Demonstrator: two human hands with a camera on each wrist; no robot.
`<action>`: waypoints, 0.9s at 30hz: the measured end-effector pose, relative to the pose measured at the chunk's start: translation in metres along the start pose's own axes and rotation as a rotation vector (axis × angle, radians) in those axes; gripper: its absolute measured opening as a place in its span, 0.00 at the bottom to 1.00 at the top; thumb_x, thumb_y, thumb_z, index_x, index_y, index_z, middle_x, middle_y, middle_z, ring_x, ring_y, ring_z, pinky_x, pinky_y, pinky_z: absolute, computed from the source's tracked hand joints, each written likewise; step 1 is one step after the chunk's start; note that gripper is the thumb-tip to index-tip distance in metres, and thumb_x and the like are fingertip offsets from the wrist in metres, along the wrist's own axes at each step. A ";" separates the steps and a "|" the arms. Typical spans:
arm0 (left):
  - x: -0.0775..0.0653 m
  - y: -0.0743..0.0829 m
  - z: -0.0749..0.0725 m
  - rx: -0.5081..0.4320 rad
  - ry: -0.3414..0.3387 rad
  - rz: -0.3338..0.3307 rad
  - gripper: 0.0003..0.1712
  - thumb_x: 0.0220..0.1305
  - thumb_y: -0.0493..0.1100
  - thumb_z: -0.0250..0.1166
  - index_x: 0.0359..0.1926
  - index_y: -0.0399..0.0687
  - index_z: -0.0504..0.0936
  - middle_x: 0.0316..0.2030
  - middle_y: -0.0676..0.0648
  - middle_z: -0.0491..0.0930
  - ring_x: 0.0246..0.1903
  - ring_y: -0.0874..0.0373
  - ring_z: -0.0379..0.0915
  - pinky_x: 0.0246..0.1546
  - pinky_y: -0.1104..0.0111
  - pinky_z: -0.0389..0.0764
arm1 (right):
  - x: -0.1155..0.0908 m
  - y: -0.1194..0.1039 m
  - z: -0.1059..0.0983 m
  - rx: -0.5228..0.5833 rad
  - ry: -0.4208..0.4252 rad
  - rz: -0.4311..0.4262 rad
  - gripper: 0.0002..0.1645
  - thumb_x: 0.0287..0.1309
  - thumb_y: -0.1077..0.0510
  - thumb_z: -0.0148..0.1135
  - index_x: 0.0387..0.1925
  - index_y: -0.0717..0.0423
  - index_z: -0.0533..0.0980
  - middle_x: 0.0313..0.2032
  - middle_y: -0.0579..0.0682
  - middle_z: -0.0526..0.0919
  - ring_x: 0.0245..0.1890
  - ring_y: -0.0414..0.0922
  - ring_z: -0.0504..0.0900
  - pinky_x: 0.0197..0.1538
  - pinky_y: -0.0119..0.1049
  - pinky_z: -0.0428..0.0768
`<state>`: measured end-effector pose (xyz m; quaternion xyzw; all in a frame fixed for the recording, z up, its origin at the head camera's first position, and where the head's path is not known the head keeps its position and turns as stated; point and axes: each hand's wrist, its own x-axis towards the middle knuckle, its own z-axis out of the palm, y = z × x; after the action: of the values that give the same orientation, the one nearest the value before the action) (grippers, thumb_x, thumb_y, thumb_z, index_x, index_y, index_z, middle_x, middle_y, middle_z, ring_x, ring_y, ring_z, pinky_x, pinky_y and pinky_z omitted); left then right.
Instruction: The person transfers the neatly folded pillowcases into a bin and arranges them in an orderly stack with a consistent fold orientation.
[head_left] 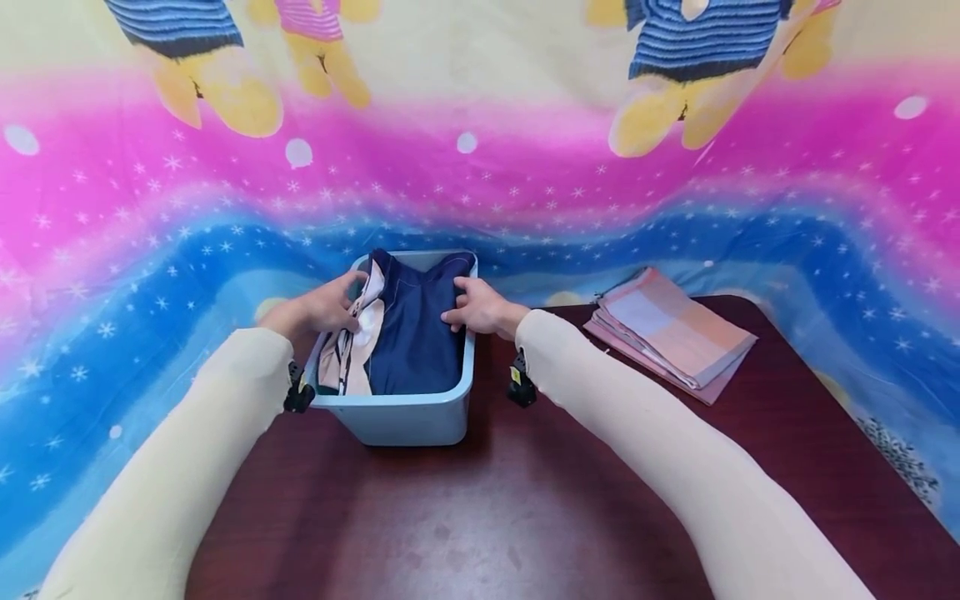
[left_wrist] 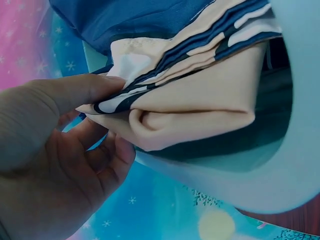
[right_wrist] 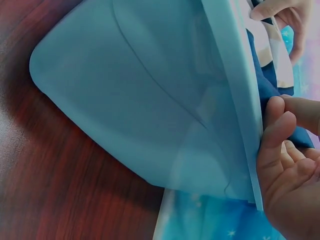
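Note:
A light blue plastic bin (head_left: 405,421) stands on the table with folded cloth inside. Navy cloth (head_left: 416,342) fills its middle and right. Along the left side lies layered cream, white and navy patterned cloth (left_wrist: 200,95); whether both are one piece I cannot tell. My left hand (head_left: 326,304) pinches the patterned cloth's edge over the bin's left rim, thumb on top and fingers beneath. At the right rim my right hand (head_left: 480,307) pinches the navy cloth between thumb and finger. In the right wrist view, the bin's wall (right_wrist: 145,95) hides the lower cloth.
A folded pink, peach and white checked cloth (head_left: 675,329) lies at the table's back right. The dark red-brown table (head_left: 480,517) extends towards me. Behind it hangs a pink and blue printed curtain (head_left: 525,183), close to the bin's back.

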<state>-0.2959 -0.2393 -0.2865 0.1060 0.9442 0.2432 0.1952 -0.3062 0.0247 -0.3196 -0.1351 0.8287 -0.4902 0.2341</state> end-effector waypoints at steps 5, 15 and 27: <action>0.003 -0.003 0.003 0.000 -0.005 -0.011 0.51 0.66 0.28 0.61 0.79 0.39 0.37 0.64 0.21 0.66 0.65 0.30 0.68 0.60 0.45 0.75 | -0.001 -0.002 0.002 -0.033 -0.005 -0.013 0.48 0.73 0.60 0.56 0.81 0.52 0.39 0.63 0.59 0.79 0.42 0.47 0.81 0.39 0.39 0.75; 0.006 -0.008 0.007 0.033 -0.001 -0.051 0.49 0.67 0.30 0.61 0.78 0.37 0.39 0.66 0.20 0.65 0.68 0.29 0.64 0.65 0.42 0.71 | -0.001 -0.002 0.005 -0.031 0.032 -0.017 0.47 0.72 0.62 0.56 0.81 0.52 0.41 0.60 0.59 0.82 0.39 0.46 0.81 0.46 0.36 0.76; 0.010 -0.010 0.008 0.112 0.026 -0.085 0.48 0.67 0.35 0.63 0.77 0.36 0.44 0.65 0.22 0.67 0.66 0.31 0.67 0.64 0.42 0.72 | 0.000 -0.002 0.009 -0.017 0.070 -0.024 0.46 0.72 0.63 0.57 0.81 0.54 0.44 0.56 0.61 0.83 0.36 0.45 0.81 0.63 0.42 0.76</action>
<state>-0.3023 -0.2416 -0.3007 0.0736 0.9624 0.1829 0.1870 -0.3015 0.0169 -0.3215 -0.1299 0.8389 -0.4901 0.1978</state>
